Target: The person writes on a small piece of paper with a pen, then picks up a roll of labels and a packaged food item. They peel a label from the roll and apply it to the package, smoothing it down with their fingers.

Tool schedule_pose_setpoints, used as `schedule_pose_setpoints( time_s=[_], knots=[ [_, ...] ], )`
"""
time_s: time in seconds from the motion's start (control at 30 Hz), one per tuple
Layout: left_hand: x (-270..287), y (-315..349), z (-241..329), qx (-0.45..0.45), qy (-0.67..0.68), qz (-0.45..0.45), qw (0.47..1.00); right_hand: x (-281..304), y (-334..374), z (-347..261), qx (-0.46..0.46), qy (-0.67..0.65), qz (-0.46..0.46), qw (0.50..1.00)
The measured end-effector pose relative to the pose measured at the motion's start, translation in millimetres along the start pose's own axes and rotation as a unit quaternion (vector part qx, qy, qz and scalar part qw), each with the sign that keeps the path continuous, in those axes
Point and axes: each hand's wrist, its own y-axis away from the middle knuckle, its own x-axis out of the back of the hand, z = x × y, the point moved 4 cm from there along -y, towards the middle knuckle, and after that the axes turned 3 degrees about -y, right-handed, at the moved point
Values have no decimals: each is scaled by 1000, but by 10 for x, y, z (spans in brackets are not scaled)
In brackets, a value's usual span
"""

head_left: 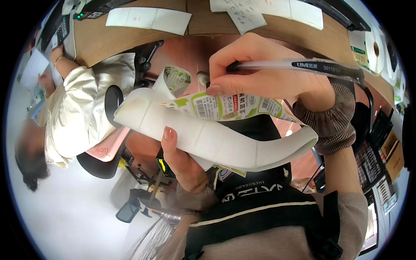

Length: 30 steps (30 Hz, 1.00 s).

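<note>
While my half-curled left hand (184,168) holds the label strip (221,141) before me, my right hand (264,73), closed round a pen (320,66), touches its far edge; seemingly light and bendy, it should handle best by its edges.

One view: left of two side-by-side fisheyes, worn on head. Faces steeply down, picture upright. Left hand (184,167) and right hand (262,82) close below lens; apron (277,219) toward lower edge. Very wide reach: desk (198,22) arcs across top, co-worker (78,117) at far left. Straight edges bow toward rim.
</note>
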Motion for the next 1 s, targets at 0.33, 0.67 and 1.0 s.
schedule_pose_setpoints(
  time_s=[0.33, 0.67, 1.0],
  knots=[
    [-137, -50, 40, 8, 43, -70, 997, 21, -64, 141, -47, -27, -19, 998],
    [-120, -15, -9, 38, 84, 5, 996, 88, -147, 107, -11, -6, -25, 1000],
    [-300, 7, -200, 13, 49, -89, 995, 87, 60, -67, 200, 163, 10, 966]
  ],
)
